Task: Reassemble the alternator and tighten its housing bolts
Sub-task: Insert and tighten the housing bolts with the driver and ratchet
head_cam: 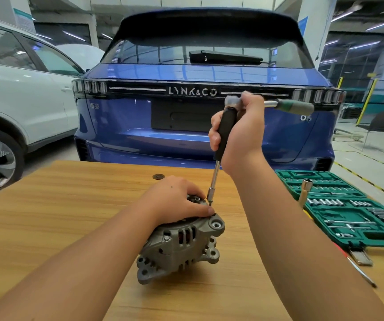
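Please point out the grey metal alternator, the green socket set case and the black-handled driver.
grey metal alternator (181, 249), head view, side of housing
green socket set case (348, 212), head view, middle of tray
black-handled driver (225, 133), head view, black grip

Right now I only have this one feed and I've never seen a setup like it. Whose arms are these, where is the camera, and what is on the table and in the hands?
No machine here: these are a person's two bare arms, filmed by a wide-angle camera worn on the head, looking forward and down.

The left hand rests on top of the alternator, a grey metal housing lying on the wooden table, and steadies it.

The right hand grips the black handle of a long nut driver, held nearly upright, its socket tip at a bolt on the housing beside the left fingertips. A ratchet crosses the top of that handle.

To the right lies an open green socket set case. Behind the table stands a blue car, with a white car at left.
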